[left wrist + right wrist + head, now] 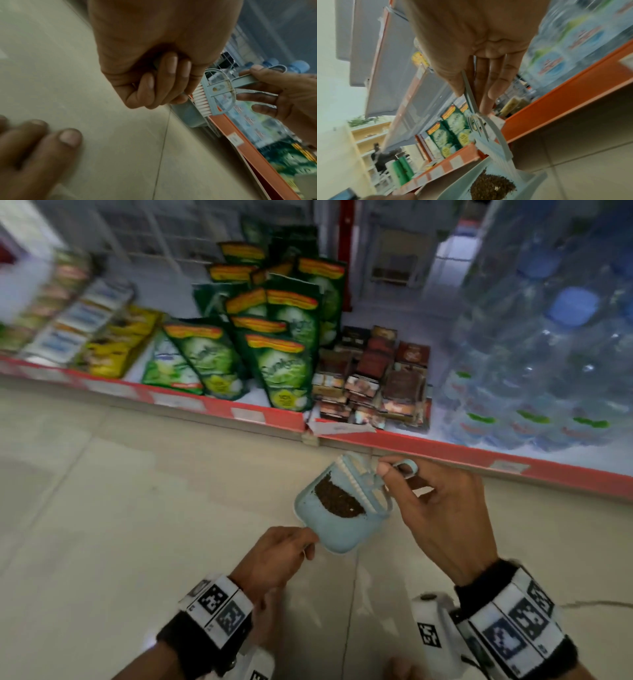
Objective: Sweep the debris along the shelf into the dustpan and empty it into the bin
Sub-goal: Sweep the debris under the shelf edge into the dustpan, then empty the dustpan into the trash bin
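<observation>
Debris [337,500] in dustpan [329,530], labels blurred

Both bare forearms wear black wristbands [205,635] wrapped with white blocks [513,625] printed with black square-patterned markers; white camera housing [430,607] sits alongside.

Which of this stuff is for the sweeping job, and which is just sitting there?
For the job: dustpan in the left hand; brush in the right hand; brown debris.

Just there: green packets, water bottles, dark cartons.
</observation>
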### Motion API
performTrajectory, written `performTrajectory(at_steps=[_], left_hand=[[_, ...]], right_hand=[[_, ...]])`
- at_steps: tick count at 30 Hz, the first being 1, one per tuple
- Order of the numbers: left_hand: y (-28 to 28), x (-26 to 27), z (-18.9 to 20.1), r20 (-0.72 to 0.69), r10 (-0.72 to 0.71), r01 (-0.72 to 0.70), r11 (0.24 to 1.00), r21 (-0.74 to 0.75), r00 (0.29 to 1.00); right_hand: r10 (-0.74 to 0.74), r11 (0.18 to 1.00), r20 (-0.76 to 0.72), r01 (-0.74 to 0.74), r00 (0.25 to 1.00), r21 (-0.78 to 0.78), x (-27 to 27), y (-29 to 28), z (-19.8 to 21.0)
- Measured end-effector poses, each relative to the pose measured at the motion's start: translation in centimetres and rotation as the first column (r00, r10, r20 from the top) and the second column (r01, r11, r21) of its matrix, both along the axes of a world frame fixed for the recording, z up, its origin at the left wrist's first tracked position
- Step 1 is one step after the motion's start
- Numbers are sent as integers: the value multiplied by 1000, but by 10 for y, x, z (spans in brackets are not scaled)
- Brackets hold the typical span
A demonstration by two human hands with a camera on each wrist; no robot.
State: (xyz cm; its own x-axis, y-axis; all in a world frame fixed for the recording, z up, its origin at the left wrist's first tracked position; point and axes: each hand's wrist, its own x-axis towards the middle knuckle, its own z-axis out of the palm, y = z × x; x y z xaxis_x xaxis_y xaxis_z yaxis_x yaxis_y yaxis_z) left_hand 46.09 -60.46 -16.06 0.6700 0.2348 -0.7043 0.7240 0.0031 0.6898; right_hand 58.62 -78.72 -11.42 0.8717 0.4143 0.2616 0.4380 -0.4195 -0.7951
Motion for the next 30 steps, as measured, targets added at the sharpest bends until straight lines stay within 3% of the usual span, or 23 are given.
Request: performTrajectory(at_steps=[5,11,17,25,30], left_hand=[[34,-43,25,32,191,-192,981,14,981],[74,-81,62,16,431,-431,902,-19,902],[123,-106,81,74,524,-522,852,-45,849],[200,-165,55,153,583,-569,812,-132,798],[264,-214,48,154,635,-622,773,-128,757]], right_hand=[[243,968,-22,-241,970,64,-8,62,18],[502,861,66,-505,863,60,-13,133,57],[597,798,105,-603,795,28,-22,197,83],[671,739,75,-674,737,16,-70,301,102],[707,707,40,-703,706,-74,-111,369,108]])
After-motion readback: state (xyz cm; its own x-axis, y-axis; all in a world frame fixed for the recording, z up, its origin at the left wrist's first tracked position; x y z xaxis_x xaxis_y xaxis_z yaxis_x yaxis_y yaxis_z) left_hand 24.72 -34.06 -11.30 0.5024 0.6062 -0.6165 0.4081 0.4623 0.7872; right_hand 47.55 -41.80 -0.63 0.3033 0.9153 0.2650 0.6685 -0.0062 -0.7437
